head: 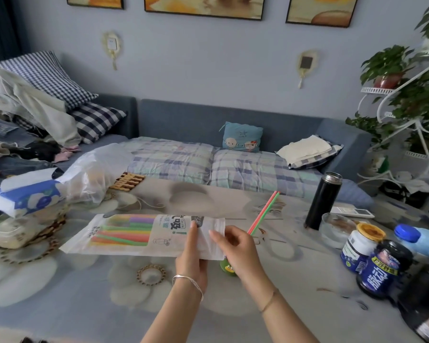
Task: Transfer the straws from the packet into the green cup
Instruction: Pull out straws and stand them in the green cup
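Note:
A white straw packet (124, 233) is held level above the table, with several coloured straws (124, 231) showing through its left half. My left hand (192, 253) grips the packet near its open right end, thumb on top. My right hand (235, 246) pinches that same right end. A red straw and a green straw (264, 211) stick up slanting to the right from behind my right hand. The green cup (227, 267) stands on the table below my hands, mostly hidden by them; whether the two straws stand in it is hidden.
A tissue box (25, 194) and a clear plastic bag (94, 172) lie at the left. A black flask (323, 201), a glass bowl (336, 230), jars (362, 246) and a dark blue bottle (382, 271) crowd the right. A sofa lies beyond the table.

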Motion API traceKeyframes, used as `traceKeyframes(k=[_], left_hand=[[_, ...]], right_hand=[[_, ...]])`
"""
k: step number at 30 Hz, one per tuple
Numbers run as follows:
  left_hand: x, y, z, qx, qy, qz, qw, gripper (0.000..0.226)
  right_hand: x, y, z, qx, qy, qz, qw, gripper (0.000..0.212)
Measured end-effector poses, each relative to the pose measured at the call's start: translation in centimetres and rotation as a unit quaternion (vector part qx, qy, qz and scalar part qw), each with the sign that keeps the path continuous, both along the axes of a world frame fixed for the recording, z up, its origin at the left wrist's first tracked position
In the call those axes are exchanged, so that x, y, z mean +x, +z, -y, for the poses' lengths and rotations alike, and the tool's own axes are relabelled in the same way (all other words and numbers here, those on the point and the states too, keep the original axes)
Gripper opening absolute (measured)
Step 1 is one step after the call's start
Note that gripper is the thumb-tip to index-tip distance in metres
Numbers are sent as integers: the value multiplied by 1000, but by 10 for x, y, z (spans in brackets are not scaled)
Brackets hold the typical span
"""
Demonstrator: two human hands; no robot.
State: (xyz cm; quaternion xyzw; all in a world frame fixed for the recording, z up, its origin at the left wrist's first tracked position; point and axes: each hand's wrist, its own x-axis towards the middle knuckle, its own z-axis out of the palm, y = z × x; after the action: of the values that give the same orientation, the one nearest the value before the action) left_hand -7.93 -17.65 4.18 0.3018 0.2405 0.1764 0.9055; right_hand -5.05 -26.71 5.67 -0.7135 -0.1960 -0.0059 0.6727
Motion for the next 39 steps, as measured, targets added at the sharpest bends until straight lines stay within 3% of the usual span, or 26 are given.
traceKeyframes(k=[2, 6, 10, 12, 15, 18, 21, 23, 26, 31, 35, 39], left_hand=[[-7, 5, -4, 2, -38, 45, 998, 80], [-26, 18, -16, -69, -95, 125, 985, 80], [-43, 36, -21, -62, -81, 133, 986, 49], [-46, 41, -24, -34, -54, 121, 991, 37], [-47, 45, -28, 8, 10, 103, 995, 42], [-54, 49, -23, 103, 49, 65, 991, 43], [-60, 53, -17, 183, 60, 52, 980, 39], [-62, 57, -16, 207, 67, 50, 975, 35], [-61, 60, -18, 196, 74, 51, 977, 38], [-57, 57, -20, 37, 59, 59, 996, 33], [-53, 45, -24, -45, 10, 53, 998, 67], [-49, 34, -30, -119, -26, 41, 992, 66]], right_hand=[[-3, 0, -3, 14, 7, 18, 1000, 28], [-14, -1, -8, 45, -26, 69, 996, 17], [-28, -4, -10, 45, 7, 107, 993, 43], [-38, 1, -11, 65, -10, 104, 992, 46], [-42, 12, -17, 178, -62, -45, 981, 45], [-42, 24, -24, 323, 33, -220, 920, 37], [-39, 23, -34, 381, 66, -326, 863, 55], [-40, 22, -38, 382, 53, -348, 854, 57], [-42, 23, -37, 384, 43, -311, 868, 45], [-45, 29, -32, 196, -83, -146, 966, 11], [-36, 24, -20, 102, -95, 8, 990, 17], [-25, 30, -4, 48, -86, 64, 993, 24]])
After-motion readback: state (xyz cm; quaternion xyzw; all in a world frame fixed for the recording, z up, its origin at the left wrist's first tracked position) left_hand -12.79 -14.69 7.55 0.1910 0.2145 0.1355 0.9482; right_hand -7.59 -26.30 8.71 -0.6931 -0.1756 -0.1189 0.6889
